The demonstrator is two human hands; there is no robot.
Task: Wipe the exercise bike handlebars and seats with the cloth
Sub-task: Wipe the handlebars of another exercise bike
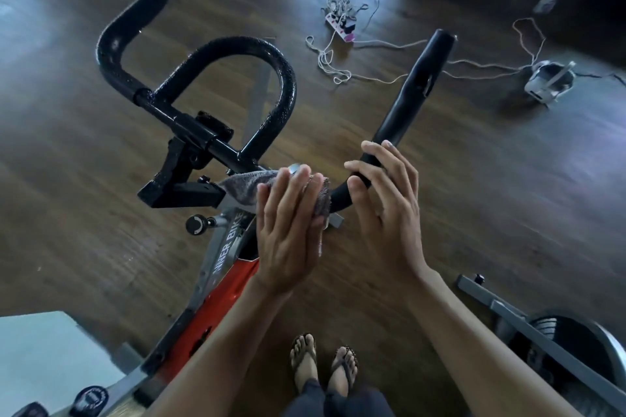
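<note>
The black handlebars (pixel 216 51) of a red and grey exercise bike (pixel 220 284) fill the middle of the head view. A grey cloth (pixel 244 186) is draped over the bar near the stem. My left hand (pixel 288 230) lies flat on the cloth, fingers straight and together, pressing it onto the bar. My right hand (pixel 386 206) curls loosely around the right handlebar arm (pixel 413 91), thumb and fingers touching the black grip. The bike's seat is out of sight.
A white power strip (pixel 340 24) with tangled cables lies on the dark wooden floor beyond the bars. A small grey device (pixel 548 81) sits at the right. A second machine's grey frame (pixel 542 328) stands at lower right. My sandalled feet (pixel 321 366) stand beside the bike.
</note>
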